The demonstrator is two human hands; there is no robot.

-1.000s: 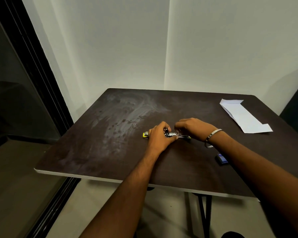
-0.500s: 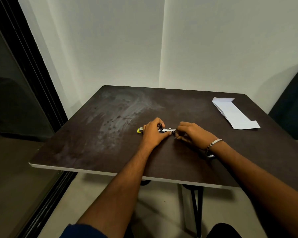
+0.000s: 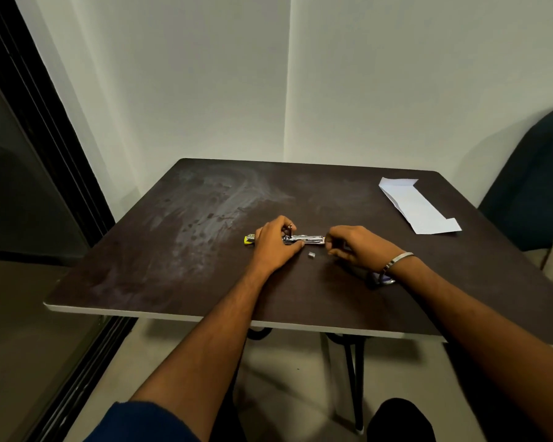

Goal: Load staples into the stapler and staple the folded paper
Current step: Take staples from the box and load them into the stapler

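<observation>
A small stapler with a yellow end lies opened on the dark table, its metal staple channel exposed. My left hand presses down on its left half and holds it. My right hand rests just right of the channel's end, fingers curled; what it pinches is hidden. A short strip of staples lies loose on the table just in front of the stapler, between my hands. The folded white paper lies flat at the far right of the table, apart from both hands.
A dark chair stands off the table's right edge. A black door frame runs down the left. White walls meet in a corner behind the table. The table's left half carries only pale smudges.
My right hand has drawn back to the right off the stapler's end. A small strip of staples now lies on the table between my hands. The view has tilted so the blue box is out of sight.
</observation>
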